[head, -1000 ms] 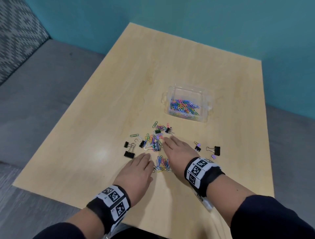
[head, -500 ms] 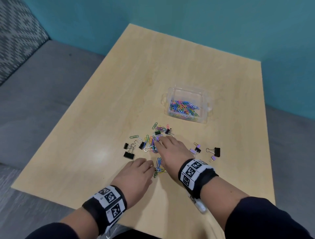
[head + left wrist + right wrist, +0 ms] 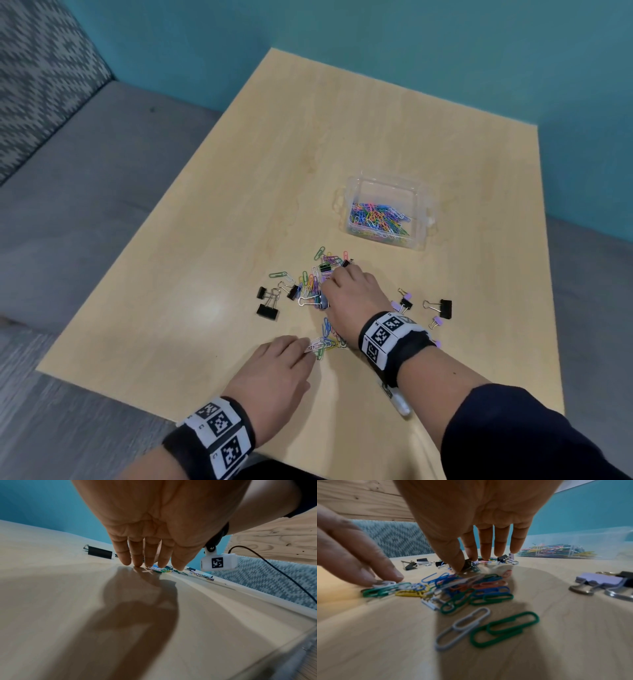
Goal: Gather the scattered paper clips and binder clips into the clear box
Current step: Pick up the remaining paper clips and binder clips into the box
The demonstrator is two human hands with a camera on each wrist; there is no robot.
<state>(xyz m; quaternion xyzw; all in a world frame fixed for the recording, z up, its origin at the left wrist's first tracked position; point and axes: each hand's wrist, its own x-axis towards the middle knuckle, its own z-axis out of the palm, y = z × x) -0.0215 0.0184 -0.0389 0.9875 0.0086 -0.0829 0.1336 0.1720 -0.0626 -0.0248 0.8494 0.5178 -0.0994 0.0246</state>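
The clear box (image 3: 420, 241) sits mid-table with coloured paper clips (image 3: 376, 219) inside. Scattered paper clips (image 3: 310, 284) and black binder clips (image 3: 268, 310) lie in front of it. My right hand (image 3: 339, 284) rests on this far pile, fingers spread and nearly straight. In the right wrist view its thumb and index finger (image 3: 471, 555) touch a black binder clip (image 3: 468, 564). My left hand (image 3: 291, 349) lies flat, with its straight fingertips (image 3: 137, 561) on the near heap of paper clips (image 3: 329, 341). More binder clips (image 3: 445, 308) lie to the right.
The wooden table (image 3: 376, 137) has bare room to the left, back and right of the box. Its near edge runs just under my left wrist. A grey seat (image 3: 85, 205) lies to the left, and a teal wall stands behind.
My right hand has slid forward and to the left, onto the far pile of clips. My left hand has barely moved and stays on the near heap.
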